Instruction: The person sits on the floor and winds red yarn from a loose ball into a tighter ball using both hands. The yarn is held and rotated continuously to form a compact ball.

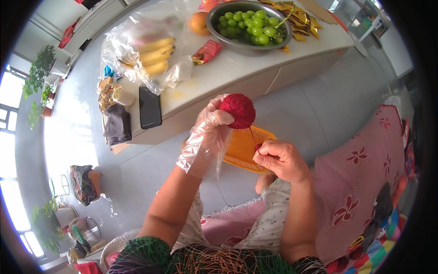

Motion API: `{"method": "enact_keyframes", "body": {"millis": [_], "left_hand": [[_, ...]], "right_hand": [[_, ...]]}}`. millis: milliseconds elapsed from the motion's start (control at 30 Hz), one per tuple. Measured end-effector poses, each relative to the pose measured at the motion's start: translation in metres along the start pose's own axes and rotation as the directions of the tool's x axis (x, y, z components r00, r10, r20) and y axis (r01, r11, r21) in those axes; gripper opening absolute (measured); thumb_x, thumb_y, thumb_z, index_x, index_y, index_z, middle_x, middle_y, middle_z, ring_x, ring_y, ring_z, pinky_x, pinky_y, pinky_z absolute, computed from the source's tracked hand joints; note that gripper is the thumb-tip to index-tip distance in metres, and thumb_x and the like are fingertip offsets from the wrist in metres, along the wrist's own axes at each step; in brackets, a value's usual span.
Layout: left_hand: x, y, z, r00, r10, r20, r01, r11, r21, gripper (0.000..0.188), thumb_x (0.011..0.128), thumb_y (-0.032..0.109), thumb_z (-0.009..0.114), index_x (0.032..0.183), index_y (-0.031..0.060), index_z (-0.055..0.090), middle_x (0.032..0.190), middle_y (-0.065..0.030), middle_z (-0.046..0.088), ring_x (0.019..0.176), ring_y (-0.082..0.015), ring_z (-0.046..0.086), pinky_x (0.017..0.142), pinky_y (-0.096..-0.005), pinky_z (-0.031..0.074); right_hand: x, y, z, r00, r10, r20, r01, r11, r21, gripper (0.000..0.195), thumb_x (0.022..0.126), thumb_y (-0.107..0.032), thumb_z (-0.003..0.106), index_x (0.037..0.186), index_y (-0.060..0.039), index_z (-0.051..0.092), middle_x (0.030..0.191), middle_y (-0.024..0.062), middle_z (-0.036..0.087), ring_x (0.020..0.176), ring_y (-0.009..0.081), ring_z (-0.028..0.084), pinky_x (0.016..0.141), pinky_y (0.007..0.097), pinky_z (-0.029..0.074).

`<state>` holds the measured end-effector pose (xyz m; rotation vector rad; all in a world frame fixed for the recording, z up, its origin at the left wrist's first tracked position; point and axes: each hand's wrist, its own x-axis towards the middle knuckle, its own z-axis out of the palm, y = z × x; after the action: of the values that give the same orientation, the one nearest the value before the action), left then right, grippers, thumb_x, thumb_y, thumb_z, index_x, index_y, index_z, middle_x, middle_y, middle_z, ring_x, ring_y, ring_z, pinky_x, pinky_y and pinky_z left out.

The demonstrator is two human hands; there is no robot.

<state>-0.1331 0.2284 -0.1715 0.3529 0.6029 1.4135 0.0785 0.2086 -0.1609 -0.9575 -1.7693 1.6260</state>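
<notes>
My left hand [215, 114], in a clear plastic glove, holds a ball of red yarn [239, 110] near the table's front edge. A strand of the yarn runs down from the ball to my bare right hand [282, 161], which pinches it between thumb and forefinger. A small bit of dark red shows behind the right fingertips; what it is cannot be told. Below both hands, an orange plastic basket [236, 150] is partly hidden by my gloved wrist.
On the table [219, 75] are a steel bowl [251, 48] of green grapes, bananas [155, 56] in clear plastic, a red packet [207, 52] and a black phone [150, 108]. A pink patterned cover [356, 178] lies at the right. A stool [85, 184] stands at the left.
</notes>
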Motion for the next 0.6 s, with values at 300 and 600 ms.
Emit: {"method": "enact_keyframes", "body": {"millis": [300, 600], "left_hand": [[-0.009, -0.009, 0.017, 0.873, -0.474, 0.115, 0.258, 0.648, 0.717, 0.060, 0.056, 0.003, 0.072, 0.113, -0.0070, 0.057, 0.102, -0.0131, 0.065, 0.093, -0.0206, 0.063, 0.088, -0.0308, 0.049], [-0.015, -0.003, 0.006, 0.947, -0.230, 0.224, 0.306, 0.860, -0.408, 0.061, 0.060, 0.001, 0.059, 0.118, -0.0108, 0.045, 0.117, -0.0315, 0.054, 0.103, -0.0436, 0.061, 0.087, -0.0499, 0.056]], "right_hand": [[-0.004, 0.006, -0.025, 0.900, -0.049, -0.433, 0.138, 0.974, 0.178, 0.009, 0.091, -0.009, 0.065, 0.085, -0.0022, 0.064, 0.074, -0.0035, 0.057, 0.066, 0.0042, 0.049, 0.060, 0.0198, 0.041], [0.003, 0.010, -0.016, 0.890, 0.121, -0.439, -0.119, 0.992, 0.033, 0.009, 0.091, -0.007, 0.060, 0.086, -0.0010, 0.064, 0.074, 0.0004, 0.064, 0.070, 0.0060, 0.054, 0.065, 0.0228, 0.045]]}}
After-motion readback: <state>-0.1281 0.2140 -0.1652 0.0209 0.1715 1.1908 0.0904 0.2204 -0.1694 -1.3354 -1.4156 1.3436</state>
